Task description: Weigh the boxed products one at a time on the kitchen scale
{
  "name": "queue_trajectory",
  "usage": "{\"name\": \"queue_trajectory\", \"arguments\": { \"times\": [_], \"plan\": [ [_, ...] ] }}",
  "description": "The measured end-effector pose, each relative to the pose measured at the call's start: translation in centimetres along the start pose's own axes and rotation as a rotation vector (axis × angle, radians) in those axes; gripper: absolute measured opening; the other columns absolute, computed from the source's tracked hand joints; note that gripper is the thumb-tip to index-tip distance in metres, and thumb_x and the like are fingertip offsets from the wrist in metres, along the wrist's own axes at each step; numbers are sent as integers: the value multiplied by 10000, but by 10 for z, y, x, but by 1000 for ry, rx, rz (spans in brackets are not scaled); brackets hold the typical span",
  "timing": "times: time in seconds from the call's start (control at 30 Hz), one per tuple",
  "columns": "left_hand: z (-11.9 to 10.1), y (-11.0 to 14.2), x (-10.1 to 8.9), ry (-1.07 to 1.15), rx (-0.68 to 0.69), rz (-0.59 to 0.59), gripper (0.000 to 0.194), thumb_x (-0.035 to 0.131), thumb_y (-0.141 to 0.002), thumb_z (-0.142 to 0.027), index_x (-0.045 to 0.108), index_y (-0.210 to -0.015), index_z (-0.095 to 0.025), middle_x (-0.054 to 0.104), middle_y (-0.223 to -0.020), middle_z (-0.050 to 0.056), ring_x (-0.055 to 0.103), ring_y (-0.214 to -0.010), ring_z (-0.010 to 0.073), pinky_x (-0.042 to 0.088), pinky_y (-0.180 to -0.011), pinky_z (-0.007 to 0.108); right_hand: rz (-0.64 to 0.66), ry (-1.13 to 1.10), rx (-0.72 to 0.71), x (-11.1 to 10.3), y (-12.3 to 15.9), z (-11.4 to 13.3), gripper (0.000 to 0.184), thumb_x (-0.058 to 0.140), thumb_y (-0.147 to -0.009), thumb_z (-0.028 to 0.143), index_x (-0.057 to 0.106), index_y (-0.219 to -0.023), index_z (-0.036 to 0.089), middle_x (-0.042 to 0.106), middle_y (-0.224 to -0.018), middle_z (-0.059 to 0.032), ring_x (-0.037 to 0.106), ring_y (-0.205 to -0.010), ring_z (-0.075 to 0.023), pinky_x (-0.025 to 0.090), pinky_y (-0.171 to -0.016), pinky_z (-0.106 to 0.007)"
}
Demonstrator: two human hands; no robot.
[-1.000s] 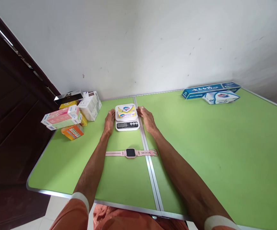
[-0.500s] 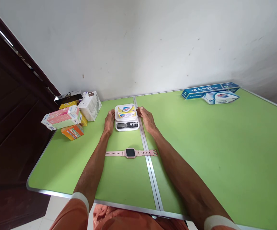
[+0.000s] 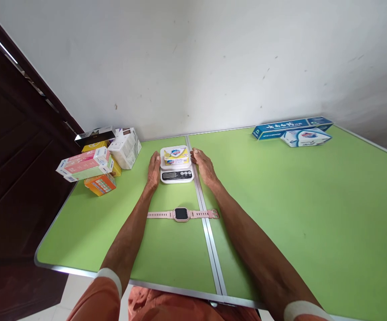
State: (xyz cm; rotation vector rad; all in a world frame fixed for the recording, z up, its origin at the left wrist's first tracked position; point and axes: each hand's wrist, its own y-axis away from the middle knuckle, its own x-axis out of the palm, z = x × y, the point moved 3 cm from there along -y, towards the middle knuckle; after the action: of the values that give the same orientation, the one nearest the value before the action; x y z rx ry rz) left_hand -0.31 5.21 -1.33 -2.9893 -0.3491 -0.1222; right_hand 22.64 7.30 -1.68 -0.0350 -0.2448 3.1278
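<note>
A white digital kitchen scale (image 3: 176,179) lies on the green table, its dark display and buttons facing me. On its weighing plate rests a yellow and white soap box (image 3: 176,156). My left hand (image 3: 154,169) stands on edge along the scale's left side, fingers stretched out and holding nothing. At the right side is my right hand (image 3: 203,165), fingers loosely extended and slightly curled, with nothing in it. Whether either hand touches the scale I cannot tell. Between my forearms a pink smartwatch (image 3: 181,214) lies flat with its strap spread out.
At the back left several boxes are piled: a pink one (image 3: 86,161), an orange one (image 3: 100,184) and a white one (image 3: 125,148) among them. A long blue toothpaste box (image 3: 280,128) and a white-blue soap box (image 3: 306,137) lie at the back right. A metal seam (image 3: 210,240) divides the table (image 3: 314,232).
The view has shifted very slightly. Both hands remain beside the scale, and the left one looks a touch more upright. The soap box and scale stay in place.
</note>
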Motion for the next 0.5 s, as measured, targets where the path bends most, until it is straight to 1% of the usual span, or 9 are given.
{"name": "queue_trajectory", "arguments": {
  "times": [0.07, 0.13, 0.17, 0.23, 0.3, 0.4, 0.5],
  "plan": [
    [-2, 1, 1, -67, 38, 28, 1009, 804, -894, -810, 537, -1680, -236, 422, -1860, 169, 348, -1768, 359, 295, -1455, 472, -5, -21, 16, -1, 0, 2, 1108, 622, -799, 1061, 672, -1584, 281, 653, -1670, -161, 582, -1587, -406, 481, -1337, -621],
    [-5, -1, 2, -145, 59, 61, 1113, 897, -824, -770, 492, -1706, -225, 399, -1867, 188, 322, -1774, 383, 286, -1457, 493, 30, -19, 35, -1, 0, 3, 1155, 720, -783, 1001, 586, -1675, 278, 531, -1787, -156, 513, -1647, -410, 464, -1352, -605],
    [-6, -3, 2, -200, 68, 80, 1163, 938, -786, -747, 479, -1712, -215, 392, -1867, 200, 321, -1772, 396, 281, -1457, 507, 59, 0, 42, 0, -1, 4, 1167, 755, -784, 966, 547, -1708, 283, 482, -1823, -150, 495, -1660, -414, 469, -1348, -602],
    [-9, -7, 0, -331, 92, 126, 1206, 989, -734, -706, 482, -1707, -204, 398, -1859, 210, 339, -1760, 404, 264, -1460, 528, 109, 50, 36, 0, -4, 5, 1164, 819, -790, 888, 500, -1744, 302, 430, -1854, -136, 474, -1671, -424, 472, -1345, -603],
    [-13, -13, -2, -441, 113, 170, 1185, 995, -731, -687, 501, -1693, -203, 435, -1837, 210, 375, -1740, 404, 266, -1457, 546, 140, 113, -1, 0, -9, 8, 1136, 876, -795, 804, 499, -1747, 313, 435, -1846, -127, 456, -1679, -425, 449, -1361, -607],
    [-19, -22, -3, -527, 130, 226, 1108, 983, -744, -671, 553, -1655, -210, 504, -1789, 202, 427, -1705, 420, 316, -1432, 574, 176, 240, -75, 0, -19, 14, 1034, 922, -828, 670, 538, -1720, 315, 498, -1798, -130, 439, -1685, -411, 413, -1378, -631],
    [-26, -31, -2, -581, 141, 296, 1031, 989, -724, -655, 622, -1577, -205, 589, -1707, 208, 524, -1625, 427, 382, -1386, 590, 239, 387, -133, -1, -28, 25, 877, 936, -875, 524, 616, -1659, 294, 599, -1710, -148, 505, -1618, -411, 444, -1337, -670]
  ]
}}
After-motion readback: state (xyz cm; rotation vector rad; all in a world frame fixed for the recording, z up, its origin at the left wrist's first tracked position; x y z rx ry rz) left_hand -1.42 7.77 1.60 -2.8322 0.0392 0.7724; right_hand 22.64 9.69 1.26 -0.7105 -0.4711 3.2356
